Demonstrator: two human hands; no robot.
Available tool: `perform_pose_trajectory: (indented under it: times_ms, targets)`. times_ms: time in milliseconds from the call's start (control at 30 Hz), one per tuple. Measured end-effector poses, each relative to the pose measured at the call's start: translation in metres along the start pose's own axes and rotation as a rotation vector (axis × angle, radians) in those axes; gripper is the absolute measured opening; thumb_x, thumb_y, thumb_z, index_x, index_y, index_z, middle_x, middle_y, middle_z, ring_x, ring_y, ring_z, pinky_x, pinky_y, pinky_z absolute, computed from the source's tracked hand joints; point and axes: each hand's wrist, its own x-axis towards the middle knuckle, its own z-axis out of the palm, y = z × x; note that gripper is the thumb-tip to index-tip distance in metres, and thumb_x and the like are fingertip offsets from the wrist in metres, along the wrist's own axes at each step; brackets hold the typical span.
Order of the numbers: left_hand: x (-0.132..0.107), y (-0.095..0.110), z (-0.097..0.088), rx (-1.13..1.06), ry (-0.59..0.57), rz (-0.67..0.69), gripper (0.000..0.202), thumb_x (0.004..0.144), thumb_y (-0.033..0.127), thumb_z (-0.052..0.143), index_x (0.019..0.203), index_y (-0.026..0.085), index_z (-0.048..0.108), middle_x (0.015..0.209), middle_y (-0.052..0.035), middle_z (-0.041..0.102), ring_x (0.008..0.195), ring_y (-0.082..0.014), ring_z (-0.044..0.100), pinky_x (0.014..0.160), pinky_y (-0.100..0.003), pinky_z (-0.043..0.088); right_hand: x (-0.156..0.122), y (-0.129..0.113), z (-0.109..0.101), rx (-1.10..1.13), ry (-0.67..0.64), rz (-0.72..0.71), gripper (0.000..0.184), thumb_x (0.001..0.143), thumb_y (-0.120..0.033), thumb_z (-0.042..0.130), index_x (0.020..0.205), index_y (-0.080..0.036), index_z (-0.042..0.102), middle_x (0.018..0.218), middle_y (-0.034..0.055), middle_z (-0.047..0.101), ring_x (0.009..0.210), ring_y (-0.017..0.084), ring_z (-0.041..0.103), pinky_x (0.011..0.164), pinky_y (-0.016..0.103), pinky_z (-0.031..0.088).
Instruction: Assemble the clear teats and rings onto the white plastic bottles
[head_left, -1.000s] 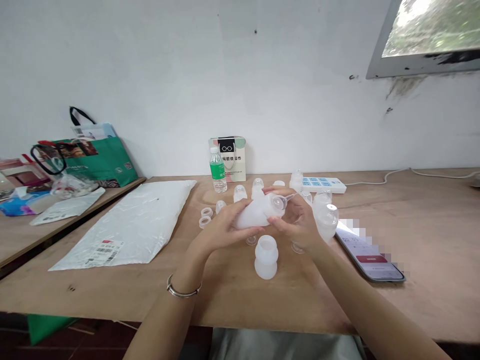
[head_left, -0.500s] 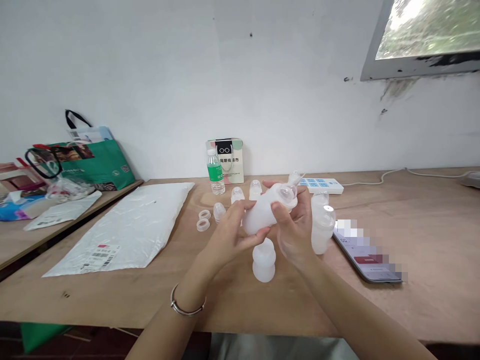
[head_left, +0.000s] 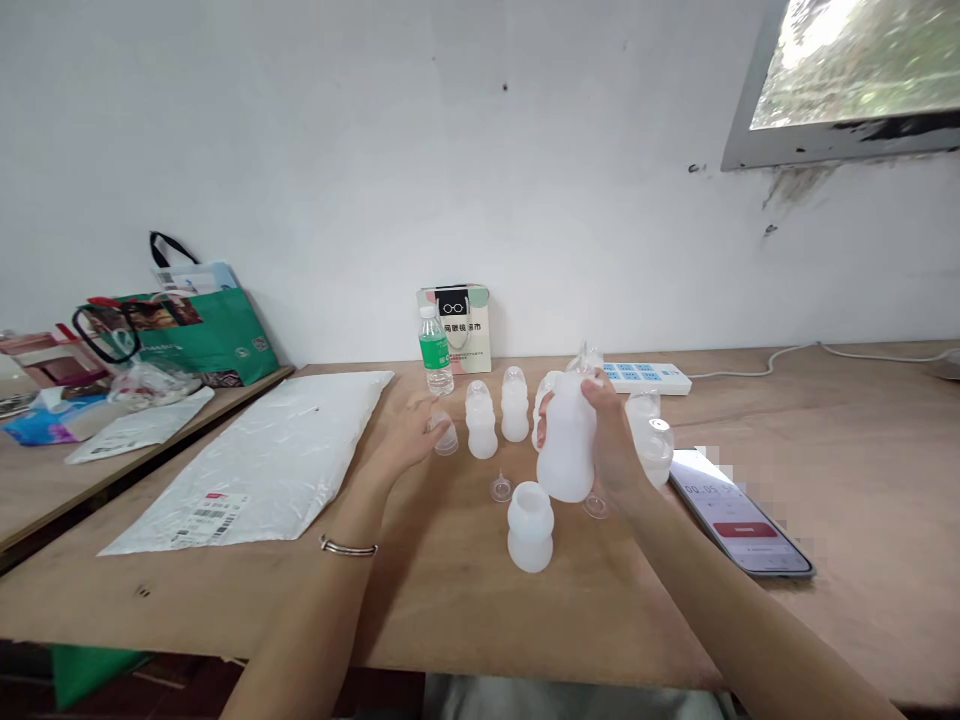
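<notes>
My right hand (head_left: 609,430) is wrapped around the upper part of a frosted white baby bottle (head_left: 566,455), held a little tilted above the table. Over at the left, my left hand (head_left: 409,432) reaches out with thumb and fingers apart around a clear bottle cap (head_left: 445,437); whether it touches the cap is unclear. An open-topped bottle (head_left: 530,530) stands in front. Two clear silicone nipples (head_left: 501,488) lie on the wood, one partly behind the held bottle. Capped bottles (head_left: 481,420) stand in a row behind.
A phone (head_left: 739,515) lies at right, beside more clear-capped bottles (head_left: 656,455). Behind are a white power strip (head_left: 646,378), a water bottle (head_left: 435,352) and a paper bag (head_left: 469,330). A white plastic mailer (head_left: 262,460) covers the table's left; a green bag (head_left: 202,335) sits beyond.
My left hand has let go of the bottle and moved left to the clear cap, hiding the rings there. The right hand keeps the bottle, now more upright.
</notes>
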Motion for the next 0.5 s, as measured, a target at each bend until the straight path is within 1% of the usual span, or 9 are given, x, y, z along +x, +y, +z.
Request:
perform_pose_trajectory:
  times_ms: [67, 133, 233, 267, 333, 400, 433, 467, 500]
  targets:
    - [0.002, -0.008, 0.011, -0.005, -0.018, -0.013, 0.039, 0.075, 0.039, 0.054, 0.107, 0.018, 0.059, 0.11, -0.0093, 0.064, 0.103, -0.0278, 0.058, 0.088, -0.04, 0.045, -0.002, 0.004, -0.003, 0.052, -0.088, 0.104, 0.023, 0.08, -0.045, 0.05, 0.087, -0.027, 0.039, 0.069, -0.0024, 0.063, 0.051, 0.017, 0.06, 0.045, 0.03, 0.047]
    - [0.003, -0.01, 0.015, -0.012, -0.001, -0.033, 0.029, 0.073, 0.037, 0.056, 0.096, 0.019, 0.062, 0.097, -0.0061, 0.067, 0.091, -0.025, 0.062, 0.082, -0.038, 0.048, -0.005, 0.004, -0.005, 0.047, -0.151, 0.172, 0.021, 0.079, -0.04, 0.052, 0.09, -0.027, 0.039, 0.063, -0.0056, 0.059, 0.046, 0.015, 0.056, 0.043, 0.028, 0.045]
    - [0.003, -0.006, 0.004, -0.019, 0.11, -0.086, 0.03, 0.074, 0.038, 0.056, 0.096, 0.019, 0.06, 0.097, -0.0064, 0.066, 0.089, -0.0242, 0.061, 0.082, -0.039, 0.047, -0.006, 0.0, -0.008, -0.054, -0.202, 0.184, 0.024, 0.08, -0.04, 0.053, 0.093, -0.028, 0.038, 0.061, -0.0075, 0.055, 0.047, 0.014, 0.055, 0.045, 0.027, 0.045]
    - [0.002, -0.002, -0.003, -0.03, 0.174, -0.101, 0.033, 0.076, 0.039, 0.055, 0.101, 0.019, 0.058, 0.1, -0.0071, 0.065, 0.091, -0.024, 0.061, 0.084, -0.039, 0.046, -0.006, -0.002, -0.01, -0.094, -0.208, 0.178, 0.024, 0.08, -0.041, 0.053, 0.094, -0.028, 0.038, 0.064, -0.0072, 0.056, 0.049, 0.014, 0.055, 0.046, 0.027, 0.045]
    - [-0.001, 0.01, -0.015, -0.118, 0.362, -0.094, 0.037, 0.081, 0.042, 0.051, 0.109, 0.019, 0.053, 0.107, -0.0081, 0.063, 0.098, -0.0228, 0.059, 0.086, -0.038, 0.045, -0.005, -0.005, -0.013, -0.219, -0.19, 0.127, 0.025, 0.08, -0.042, 0.053, 0.095, -0.028, 0.038, 0.071, -0.0059, 0.056, 0.053, 0.013, 0.056, 0.049, 0.027, 0.045]
    - [-0.009, 0.03, -0.022, -0.338, 0.579, -0.005, 0.037, 0.082, 0.042, 0.052, 0.111, 0.019, 0.052, 0.11, -0.0082, 0.062, 0.103, -0.021, 0.058, 0.088, -0.035, 0.044, -0.003, -0.006, -0.016, -0.428, -0.157, 0.036, 0.027, 0.079, -0.043, 0.055, 0.094, -0.028, 0.04, 0.075, -0.0046, 0.055, 0.058, 0.014, 0.055, 0.052, 0.028, 0.044]
    - [-0.014, 0.042, -0.023, -0.453, 0.614, 0.071, 0.036, 0.082, 0.042, 0.054, 0.111, 0.02, 0.052, 0.111, -0.0079, 0.062, 0.102, -0.0203, 0.058, 0.088, -0.034, 0.044, -0.003, -0.006, -0.017, -0.546, -0.151, -0.007, 0.028, 0.077, -0.042, 0.057, 0.094, -0.027, 0.04, 0.076, -0.0039, 0.054, 0.061, 0.015, 0.055, 0.053, 0.028, 0.043]
    - [-0.02, 0.054, -0.022, -0.554, 0.562, 0.147, 0.035, 0.083, 0.041, 0.054, 0.111, 0.021, 0.053, 0.109, -0.0075, 0.062, 0.1, -0.0197, 0.059, 0.086, -0.033, 0.045, -0.004, -0.006, -0.017, -0.656, -0.156, -0.043, 0.03, 0.076, -0.042, 0.059, 0.094, -0.027, 0.041, 0.076, -0.0032, 0.054, 0.063, 0.015, 0.054, 0.054, 0.028, 0.043]
    - [-0.026, 0.067, -0.02, -0.625, 0.455, 0.204, 0.034, 0.084, 0.04, 0.053, 0.114, 0.022, 0.053, 0.108, -0.0074, 0.063, 0.097, -0.0194, 0.06, 0.085, -0.034, 0.046, -0.005, -0.006, -0.017, -0.748, -0.171, -0.069, 0.032, 0.075, -0.042, 0.061, 0.095, -0.026, 0.041, 0.077, -0.0024, 0.055, 0.064, 0.016, 0.055, 0.056, 0.029, 0.042]
